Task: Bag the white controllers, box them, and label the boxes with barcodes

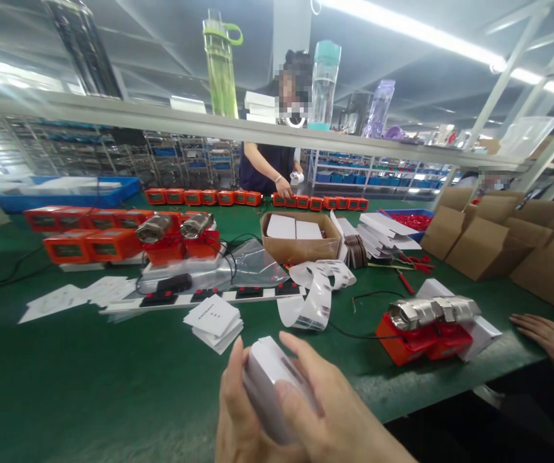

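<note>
Left hand (pixel 238 418) and right hand (pixel 325 411) wrapped fingers tight around small white box (pixel 269 386), above tabletop (pixel 88 386) edge. Loose grip might drop box off edge.

Green tabletop (pixel 88 386) carries: orange units (pixel 88 244) in rows, open cardboard box (pixel 300 247), label strip (pixel 315 289), paper slips (pixel 213 321), brown cartons (pixel 498 247), blue tray (pixel 55 193) at back left.
</note>
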The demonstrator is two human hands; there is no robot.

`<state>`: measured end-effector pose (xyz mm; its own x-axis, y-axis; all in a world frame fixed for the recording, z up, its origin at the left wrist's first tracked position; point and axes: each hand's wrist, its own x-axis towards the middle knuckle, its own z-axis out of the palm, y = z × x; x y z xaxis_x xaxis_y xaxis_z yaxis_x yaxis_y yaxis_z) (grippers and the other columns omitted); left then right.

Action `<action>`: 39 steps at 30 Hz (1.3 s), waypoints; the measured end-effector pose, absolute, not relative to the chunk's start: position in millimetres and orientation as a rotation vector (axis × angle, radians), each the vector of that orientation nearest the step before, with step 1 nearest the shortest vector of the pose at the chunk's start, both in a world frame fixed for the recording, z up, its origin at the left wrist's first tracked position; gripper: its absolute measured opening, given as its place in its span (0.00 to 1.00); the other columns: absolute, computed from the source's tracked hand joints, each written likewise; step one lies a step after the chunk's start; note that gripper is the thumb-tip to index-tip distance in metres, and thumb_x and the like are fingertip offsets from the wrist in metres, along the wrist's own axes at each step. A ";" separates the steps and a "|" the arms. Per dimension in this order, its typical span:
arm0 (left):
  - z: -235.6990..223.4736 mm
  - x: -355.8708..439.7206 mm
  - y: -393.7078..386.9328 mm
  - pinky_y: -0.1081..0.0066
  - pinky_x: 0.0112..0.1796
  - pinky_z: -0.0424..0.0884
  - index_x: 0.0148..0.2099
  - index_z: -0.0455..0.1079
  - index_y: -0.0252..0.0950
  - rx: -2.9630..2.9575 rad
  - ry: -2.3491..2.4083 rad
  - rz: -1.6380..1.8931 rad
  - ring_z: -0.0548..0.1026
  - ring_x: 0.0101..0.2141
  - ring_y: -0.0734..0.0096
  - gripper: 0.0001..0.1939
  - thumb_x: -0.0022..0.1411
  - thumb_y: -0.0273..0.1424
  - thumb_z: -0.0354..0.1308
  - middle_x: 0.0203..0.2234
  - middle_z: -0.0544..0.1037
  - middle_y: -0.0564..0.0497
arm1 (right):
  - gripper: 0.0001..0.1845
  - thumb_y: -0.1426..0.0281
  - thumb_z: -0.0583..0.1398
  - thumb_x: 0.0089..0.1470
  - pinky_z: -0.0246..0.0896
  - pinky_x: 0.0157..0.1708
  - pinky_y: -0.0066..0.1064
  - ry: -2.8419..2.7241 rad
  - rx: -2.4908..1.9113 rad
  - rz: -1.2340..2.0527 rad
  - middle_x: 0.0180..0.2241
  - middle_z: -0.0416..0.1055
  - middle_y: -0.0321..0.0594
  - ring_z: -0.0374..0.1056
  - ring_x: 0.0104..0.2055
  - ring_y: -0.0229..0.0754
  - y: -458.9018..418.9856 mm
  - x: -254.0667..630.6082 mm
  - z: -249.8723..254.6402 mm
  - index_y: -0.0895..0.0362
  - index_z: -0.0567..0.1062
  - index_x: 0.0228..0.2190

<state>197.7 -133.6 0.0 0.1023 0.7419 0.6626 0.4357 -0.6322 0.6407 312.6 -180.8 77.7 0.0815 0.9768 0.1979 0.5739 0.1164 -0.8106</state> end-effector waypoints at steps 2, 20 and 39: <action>2.8 198.9 -139.3 0.51 0.40 0.75 0.68 0.38 0.31 2.055 1.196 1.506 0.73 0.47 0.47 0.57 0.42 0.38 0.66 0.53 0.65 0.32 | 0.29 0.67 0.57 0.56 0.65 0.51 0.45 -1.504 -1.615 0.752 0.55 0.68 0.51 0.67 0.54 0.51 -182.9 314.0 80.8 0.58 0.62 0.59; 12.3 197.3 -150.2 0.52 0.47 0.70 0.61 0.57 0.39 2.197 1.086 1.458 0.65 0.52 0.53 0.31 0.54 0.25 0.55 0.53 0.60 0.39 | 0.20 0.74 0.49 0.60 0.71 0.41 0.36 -1.737 -1.738 0.393 0.43 0.76 0.46 0.74 0.42 0.46 -187.3 298.4 88.3 0.57 0.72 0.50; 19.3 184.6 -139.9 0.53 0.47 0.70 0.56 0.57 0.31 2.283 1.107 1.400 0.66 0.50 0.54 0.26 0.56 0.27 0.55 0.50 0.62 0.37 | 0.20 0.75 0.50 0.60 0.73 0.43 0.39 -1.908 -1.585 -0.030 0.47 0.73 0.56 0.74 0.46 0.50 -198.8 303.7 61.7 0.68 0.71 0.51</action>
<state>184.6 -139.9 19.3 0.2526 0.7098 0.6576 0.4767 -0.6827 0.5538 303.7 -198.8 61.7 -0.0587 0.8722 0.4856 0.8868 0.2689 -0.3758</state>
